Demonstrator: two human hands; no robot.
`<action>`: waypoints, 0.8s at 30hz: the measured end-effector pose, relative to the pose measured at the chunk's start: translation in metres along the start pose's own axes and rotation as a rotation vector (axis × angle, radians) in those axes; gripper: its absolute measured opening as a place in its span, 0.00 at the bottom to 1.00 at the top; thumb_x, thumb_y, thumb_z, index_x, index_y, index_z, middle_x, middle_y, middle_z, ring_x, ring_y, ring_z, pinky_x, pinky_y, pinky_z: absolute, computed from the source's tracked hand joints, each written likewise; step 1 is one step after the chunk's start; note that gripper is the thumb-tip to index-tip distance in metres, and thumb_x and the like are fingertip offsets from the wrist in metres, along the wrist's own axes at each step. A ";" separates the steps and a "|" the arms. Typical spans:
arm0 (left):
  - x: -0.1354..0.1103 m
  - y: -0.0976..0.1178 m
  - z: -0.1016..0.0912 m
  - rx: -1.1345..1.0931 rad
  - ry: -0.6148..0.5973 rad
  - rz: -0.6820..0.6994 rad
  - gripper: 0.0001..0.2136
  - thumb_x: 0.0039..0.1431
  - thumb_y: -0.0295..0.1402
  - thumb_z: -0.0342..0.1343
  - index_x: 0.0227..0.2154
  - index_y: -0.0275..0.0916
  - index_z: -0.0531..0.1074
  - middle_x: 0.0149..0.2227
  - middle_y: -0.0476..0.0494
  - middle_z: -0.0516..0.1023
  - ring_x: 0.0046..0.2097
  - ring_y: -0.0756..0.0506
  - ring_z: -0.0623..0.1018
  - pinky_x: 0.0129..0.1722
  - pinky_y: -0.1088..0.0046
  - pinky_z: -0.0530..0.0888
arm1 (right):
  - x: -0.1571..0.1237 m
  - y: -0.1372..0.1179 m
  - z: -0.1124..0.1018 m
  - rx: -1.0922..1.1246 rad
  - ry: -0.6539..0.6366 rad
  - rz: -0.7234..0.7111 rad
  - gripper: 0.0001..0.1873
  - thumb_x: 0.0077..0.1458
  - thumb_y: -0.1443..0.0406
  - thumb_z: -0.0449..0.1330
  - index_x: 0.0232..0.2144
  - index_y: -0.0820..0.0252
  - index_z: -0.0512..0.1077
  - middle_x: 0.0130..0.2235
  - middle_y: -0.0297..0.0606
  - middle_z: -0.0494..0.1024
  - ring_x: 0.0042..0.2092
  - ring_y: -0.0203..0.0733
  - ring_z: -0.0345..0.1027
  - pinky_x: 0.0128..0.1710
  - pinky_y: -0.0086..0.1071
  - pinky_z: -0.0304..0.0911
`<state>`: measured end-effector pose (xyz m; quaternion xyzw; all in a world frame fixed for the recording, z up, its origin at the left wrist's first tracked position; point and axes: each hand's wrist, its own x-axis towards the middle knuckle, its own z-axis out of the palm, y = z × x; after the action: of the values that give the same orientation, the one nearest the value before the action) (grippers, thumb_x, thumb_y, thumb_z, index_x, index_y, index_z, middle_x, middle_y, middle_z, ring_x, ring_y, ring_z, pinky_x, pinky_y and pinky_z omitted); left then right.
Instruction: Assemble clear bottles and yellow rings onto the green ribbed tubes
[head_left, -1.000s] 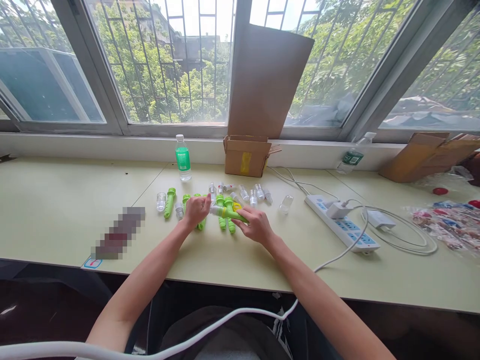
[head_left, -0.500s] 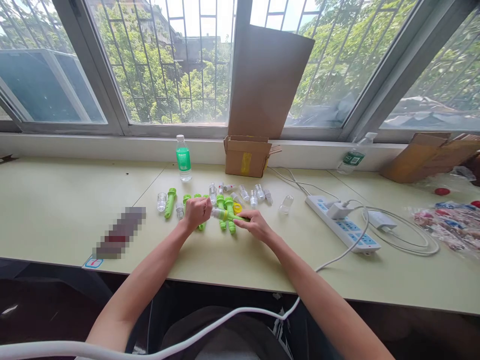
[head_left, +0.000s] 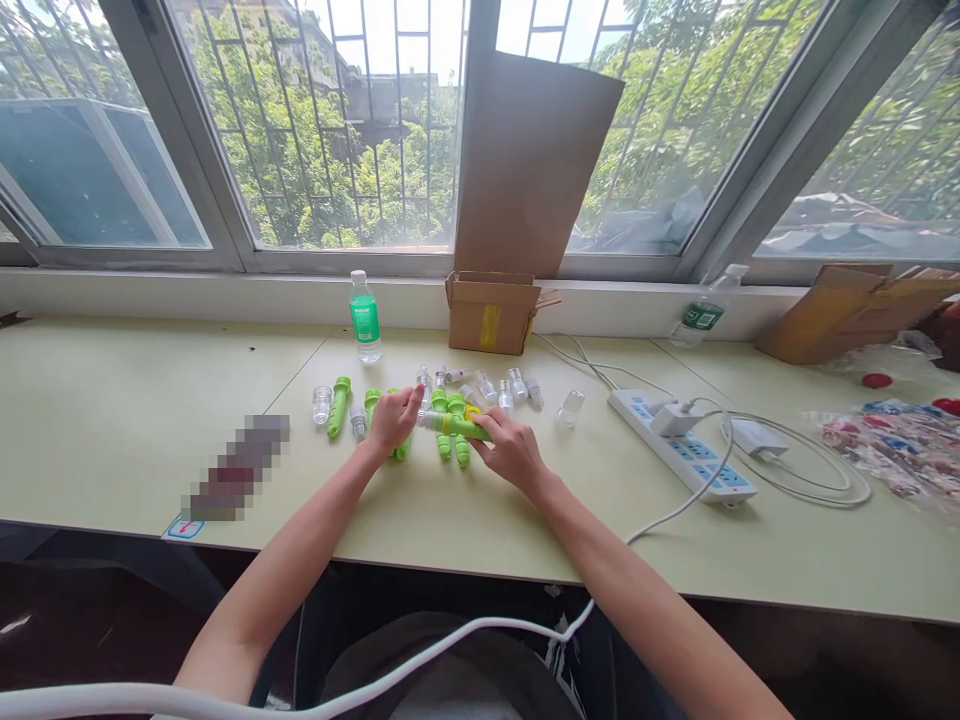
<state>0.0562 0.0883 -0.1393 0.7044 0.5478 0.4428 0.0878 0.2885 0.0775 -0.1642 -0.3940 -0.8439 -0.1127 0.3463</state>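
Both arms reaching fwd over the desk [head_left: 112,420]: right hand [head_left: 514,452] gripping a slim green plastic tube [head_left: 461,427], left hand [head_left: 391,420] pinching its clear cap end [head_left: 429,420].

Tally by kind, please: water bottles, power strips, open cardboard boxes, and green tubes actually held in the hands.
water bottles: 2
power strip: 1
open cardboard box: 1
green tube held by the left hand and right hand: 1
Total: 5
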 end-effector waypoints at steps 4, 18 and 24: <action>0.000 0.000 -0.001 -0.020 -0.044 -0.007 0.26 0.63 0.48 0.38 0.15 0.37 0.61 0.15 0.51 0.58 0.20 0.52 0.58 0.23 0.73 0.51 | 0.000 0.000 -0.001 -0.002 0.002 -0.039 0.11 0.57 0.58 0.56 0.37 0.58 0.72 0.36 0.40 0.75 0.32 0.37 0.66 0.24 0.28 0.50; -0.001 0.005 0.002 0.025 0.040 0.021 0.24 0.60 0.43 0.42 0.11 0.38 0.50 0.13 0.52 0.47 0.19 0.53 0.51 0.22 0.72 0.49 | 0.003 -0.007 -0.010 0.097 -0.068 0.000 0.14 0.57 0.55 0.55 0.33 0.59 0.74 0.31 0.40 0.76 0.30 0.38 0.66 0.26 0.29 0.51; -0.002 0.005 0.003 0.050 0.081 0.085 0.25 0.61 0.42 0.41 0.10 0.37 0.51 0.12 0.52 0.48 0.17 0.53 0.50 0.21 0.72 0.49 | 0.006 -0.011 -0.014 0.274 -0.122 0.118 0.14 0.55 0.55 0.57 0.30 0.58 0.75 0.29 0.39 0.75 0.29 0.38 0.65 0.27 0.29 0.53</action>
<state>0.0612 0.0859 -0.1389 0.7105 0.5314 0.4604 0.0290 0.2850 0.0672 -0.1490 -0.3981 -0.8462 0.0481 0.3510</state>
